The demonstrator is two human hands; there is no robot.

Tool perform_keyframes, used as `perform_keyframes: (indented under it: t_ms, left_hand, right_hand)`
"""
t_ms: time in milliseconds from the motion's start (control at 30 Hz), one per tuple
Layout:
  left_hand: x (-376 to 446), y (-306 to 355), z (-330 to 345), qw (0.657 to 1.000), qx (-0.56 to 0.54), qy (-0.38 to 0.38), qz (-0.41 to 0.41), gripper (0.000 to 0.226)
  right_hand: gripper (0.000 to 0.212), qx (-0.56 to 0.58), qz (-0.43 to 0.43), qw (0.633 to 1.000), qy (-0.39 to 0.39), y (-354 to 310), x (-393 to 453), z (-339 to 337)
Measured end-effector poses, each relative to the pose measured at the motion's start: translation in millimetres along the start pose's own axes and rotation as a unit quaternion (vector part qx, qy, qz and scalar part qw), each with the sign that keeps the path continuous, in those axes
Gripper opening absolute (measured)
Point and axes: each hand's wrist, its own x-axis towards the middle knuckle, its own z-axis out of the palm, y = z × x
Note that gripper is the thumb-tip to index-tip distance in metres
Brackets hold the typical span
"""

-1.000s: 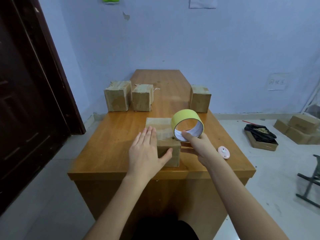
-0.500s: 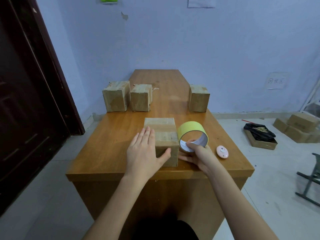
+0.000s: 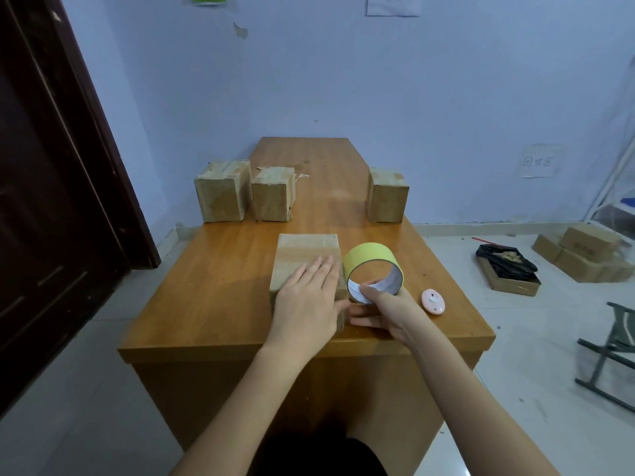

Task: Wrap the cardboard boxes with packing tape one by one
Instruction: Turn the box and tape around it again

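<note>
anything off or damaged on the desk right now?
Minor only. The middle box in the back row has loose threads or tape strands sticking out at its top right corner. The far left box looks scuffed and patchy. The near box, tape roll and both hands look normal.

Bare tabletop (image 3: 220, 297) left of near box (image 3: 302, 255); tape roll (image 3: 372, 266) tight against its right.

Pale blue walls (image 3: 395, 84) enclose a wooden desk (image 3: 213, 304); dark door (image 3: 44, 187) at nine o'clock, folding chair (image 3: 611, 352) on grey tiled floor (image 3: 536, 345) at four o'clock
</note>
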Motion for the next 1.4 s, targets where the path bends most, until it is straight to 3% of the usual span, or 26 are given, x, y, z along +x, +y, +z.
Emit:
perform_keyframes:
  t_ms: [100, 200, 300, 367, 467, 600, 833, 967, 1100, 1200, 1233, 1333, 1400]
  left_hand:
    - [0, -4, -1, 1.000, -0.025, 0.000, -0.004, 0.064]
    - [8, -5, -8, 0.999, -0.049, -0.002, -0.013, 0.063]
    - [19, -2, -14, 0.999, -0.042, 0.006, -0.007, 0.057]
    - [19, -1, -11, 0.999, -0.022, -0.024, 0.018, 0.066]
    - [15, -5, -3, 0.998, 0.007, -0.039, 0.046, 0.078]
    - [19, -10, -2, 0.997, -0.020, -0.036, 0.061, 0.074]
    - [17, -13, -3, 0.997, -0.015, -0.055, 0.060, 0.075]
    - [17, -13, -4, 0.996, -0.026, -0.063, 0.062, 0.074]
    - [18, -13, -3, 0.995, -0.038, -0.069, 0.061, 0.076]
    - [19, -15, -6, 0.992, -0.072, -0.090, 0.052, 0.083]
    - [20, -16, -8, 0.990, -0.094, -0.096, 0.039, 0.087]
    - [20, -16, -9, 0.987, -0.118, -0.106, 0.029, 0.094]
    - [20, -16, -9, 0.987, -0.109, -0.110, 0.036, 0.094]
  right_hand:
    - [0.027, -0.039, -0.007, 0.999, 0.010, 2, 0, 0]
    - [0.053, -0.139, -0.080, 0.985, 0.069, 0, -2, -7]
    - [0.062, -0.307, -0.226, 0.913, 0.141, -7, -3, -19]
    - [0.063, -0.325, -0.297, 0.892, 0.101, -13, -3, -25]
    - [0.050, -0.308, -0.331, 0.891, 0.033, -26, -5, -23]
    - [0.007, -0.272, -0.359, 0.892, 0.021, -38, 4, -8]
    - [0.021, -0.208, -0.395, 0.895, -0.004, -33, 10, -10]
    - [0.023, -0.272, -0.380, 0.884, 0.025, -30, 8, -19]
    - [0.013, -0.396, -0.357, 0.844, 0.063, -21, 1, -34]
    - [0.018, -0.461, -0.330, 0.823, 0.039, -28, -4, -34]
    - [0.033, -0.507, -0.318, 0.800, 0.032, -31, -6, -34]
    - [0.075, -0.650, -0.320, 0.686, 0.067, -41, -15, -33]
    - [0.069, -0.648, -0.384, 0.652, 0.090, -44, -27, -23]
